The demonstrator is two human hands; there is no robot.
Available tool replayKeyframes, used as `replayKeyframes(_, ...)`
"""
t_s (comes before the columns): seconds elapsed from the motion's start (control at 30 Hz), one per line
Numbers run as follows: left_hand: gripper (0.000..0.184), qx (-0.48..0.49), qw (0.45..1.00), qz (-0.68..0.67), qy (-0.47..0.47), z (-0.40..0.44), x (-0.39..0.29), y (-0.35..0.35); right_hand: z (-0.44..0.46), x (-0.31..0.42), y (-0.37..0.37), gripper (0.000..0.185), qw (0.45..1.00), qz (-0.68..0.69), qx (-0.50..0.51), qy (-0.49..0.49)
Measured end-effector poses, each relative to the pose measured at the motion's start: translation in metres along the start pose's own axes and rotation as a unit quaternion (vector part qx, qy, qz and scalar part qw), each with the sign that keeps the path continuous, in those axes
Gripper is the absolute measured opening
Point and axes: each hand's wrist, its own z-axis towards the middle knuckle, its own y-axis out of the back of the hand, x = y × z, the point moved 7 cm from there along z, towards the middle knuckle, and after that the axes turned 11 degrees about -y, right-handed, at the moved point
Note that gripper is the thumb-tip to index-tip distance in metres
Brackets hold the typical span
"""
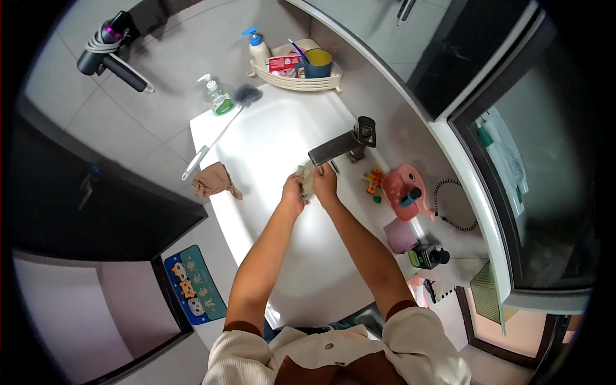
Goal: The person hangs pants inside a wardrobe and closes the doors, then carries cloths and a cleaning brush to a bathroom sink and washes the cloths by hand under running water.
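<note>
Both hands are together over the white sink (256, 138), below the spout of the dark faucet (335, 147). A bunched, pale grey-green cloth (305, 181) is between them. My left hand (292, 194) is closed on its left side. On the other side my right hand (325, 184) grips it, close under the spout, with its fingertips partly hidden. Whether water is running I cannot tell. A crumpled brown cloth (215, 180) lies over the sink's left edge.
A long-handled brush (218, 136) and a soap pump bottle (219, 97) sit at the far left corner. Behind the basin stands a corner rack (298, 82) with a cup. Along the right ledge are a pink holder (403, 183) and a dark bottle (427, 256).
</note>
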Motion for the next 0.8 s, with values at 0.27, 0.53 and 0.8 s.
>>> replayKeyframes(0.27,0.033,0.310,0.880,-0.361,0.008,0.047,0.024,-0.024,-0.009,0.069,-0.018,0.035,0.977,-0.099,-0.002,0.187)
replayKeyframes(0.53,0.034,0.174,0.882,-0.430,0.081,0.049,0.043,-0.014,-0.004,0.034,-0.030,0.036,0.981,-0.054,-0.025,0.187)
replayKeyframes(0.8,0.046,0.141,0.957,-0.252,0.019,0.028,-0.007,-0.029,-0.050,0.087,-0.019,0.014,0.948,-0.070,-0.001,0.309)
